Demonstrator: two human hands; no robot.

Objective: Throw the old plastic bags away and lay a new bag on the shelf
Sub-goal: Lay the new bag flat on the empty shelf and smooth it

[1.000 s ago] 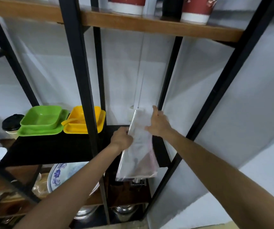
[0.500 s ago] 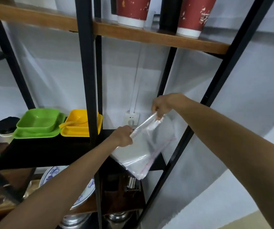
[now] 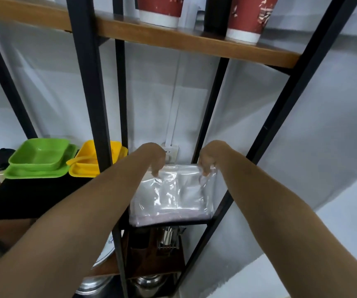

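Plastic bag (image 3: 173, 194), clear and crinkled with a faint pink strip along its near edge, lies spread flat on the black shelf (image 3: 33, 196) of a metal rack, filling the narrow right-hand bay. Left hand (image 3: 155, 160) pinches the bag's far left corner and right hand (image 3: 206, 162) pinches the far right corner, fingers closed on the film. The bag's near edge hangs slightly over the shelf's front lip. Black square posts (image 3: 91, 104) frame the bay on both sides, leaving only a narrow gap for the arms. Behind the rack is a white wall (image 3: 151, 93) with a socket (image 3: 171, 150) and a cable cover running up from it. On the same shelf, to the left beyond a post, sit a green square dish (image 3: 40, 157) stacked on a green tray and a yellow dish (image 3: 87, 162), both glossy plastic. A wooden shelf (image 3: 194, 46) above carries two red paper cups (image 3: 246, 16). Below, steel pots (image 3: 147, 284) and a patterned plate are partly visible.
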